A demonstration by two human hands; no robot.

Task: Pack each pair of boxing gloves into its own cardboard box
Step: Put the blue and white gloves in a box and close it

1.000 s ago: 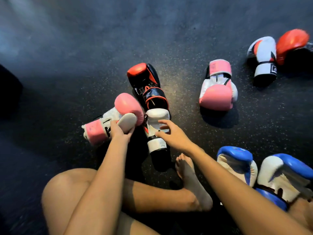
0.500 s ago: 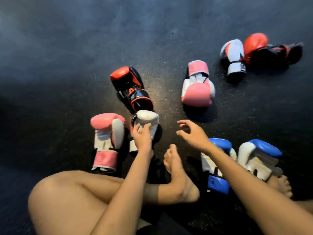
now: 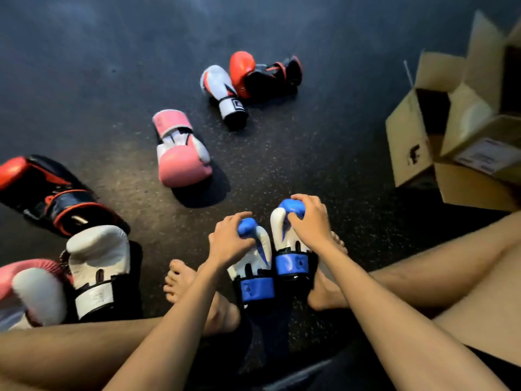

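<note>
While the left hand [image 3: 229,242] curls over the blue tip of one blue-and-white glove [image 3: 253,265] and the right hand [image 3: 311,221] grips the tip of the second glove [image 3: 285,246], both lie side by side between the feet [image 3: 324,294], cuffs toward the body. The open cardboard box [image 3: 406,136] stands well apart, forward and right, nearer the right hand; expect a rightward carry.

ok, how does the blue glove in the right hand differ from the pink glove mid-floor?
The blue glove is gripped at its tip by the right hand; the pink glove lies untouched. The blue glove's cuff faces the camera, the pink glove's faces away. Both have white parts and are outside the box.
</note>
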